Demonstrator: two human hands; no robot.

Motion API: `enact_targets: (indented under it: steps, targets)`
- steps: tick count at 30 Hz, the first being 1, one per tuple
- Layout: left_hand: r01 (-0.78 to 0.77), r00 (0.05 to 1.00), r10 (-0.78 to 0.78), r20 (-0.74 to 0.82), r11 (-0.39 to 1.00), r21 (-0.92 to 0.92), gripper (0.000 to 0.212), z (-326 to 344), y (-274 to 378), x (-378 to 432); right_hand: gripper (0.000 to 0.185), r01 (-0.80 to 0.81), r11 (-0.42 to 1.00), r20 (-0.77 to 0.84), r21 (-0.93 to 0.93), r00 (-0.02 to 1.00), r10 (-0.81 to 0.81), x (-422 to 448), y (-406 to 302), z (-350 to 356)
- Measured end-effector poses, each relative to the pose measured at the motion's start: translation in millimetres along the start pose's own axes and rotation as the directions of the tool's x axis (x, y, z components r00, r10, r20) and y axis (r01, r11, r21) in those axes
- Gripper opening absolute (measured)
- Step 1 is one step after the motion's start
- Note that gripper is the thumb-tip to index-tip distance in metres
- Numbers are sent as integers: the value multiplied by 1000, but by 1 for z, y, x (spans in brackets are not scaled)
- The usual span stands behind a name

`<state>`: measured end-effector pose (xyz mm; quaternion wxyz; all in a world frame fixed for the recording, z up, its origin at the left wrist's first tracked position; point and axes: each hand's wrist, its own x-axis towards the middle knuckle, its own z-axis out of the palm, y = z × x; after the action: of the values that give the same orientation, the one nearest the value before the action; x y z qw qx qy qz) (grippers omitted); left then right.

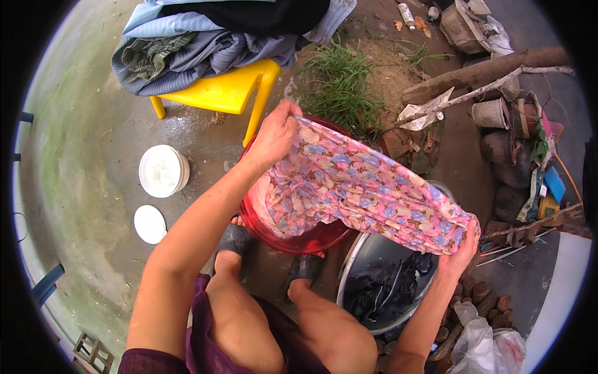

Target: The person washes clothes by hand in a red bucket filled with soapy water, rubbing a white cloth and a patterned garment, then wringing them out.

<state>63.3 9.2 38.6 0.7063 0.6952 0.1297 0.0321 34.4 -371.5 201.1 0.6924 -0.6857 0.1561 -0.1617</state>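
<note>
A pink floral cloth (369, 187) is stretched between my two hands. My left hand (275, 133) grips its upper left corner, and my right hand (460, 250) grips its lower right end. Below the cloth sits a red basin (299, 245), partly hidden by it; the cloth's left part hangs down into or over the basin. Under my right forearm stands a metal tub (345, 276) of dark water with dark fabric (387, 285) in it.
A yellow plastic stool (219, 93) bears a pile of clothes (210, 46). On the wet concrete are a white bucket (161, 170) with powder and its lid (149, 224). Grass (341, 75), a log (486, 72), plant pots (490, 114), stacked firewood (481, 292) and plastic bags (476, 336) lie around.
</note>
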Motion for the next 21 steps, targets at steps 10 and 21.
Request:
enact_targets:
  steps: [10, 21]
  targets:
    - [-459, 852, 98, 515, 613, 643, 36, 11, -95, -100, 60, 229, 496, 415, -837, 857, 305, -31, 71, -11]
    - [136, 968, -225, 107, 838, 529, 28, 5, -84, -67, 23, 23, 873, 393, -487, 898, 196, -43, 30, 15]
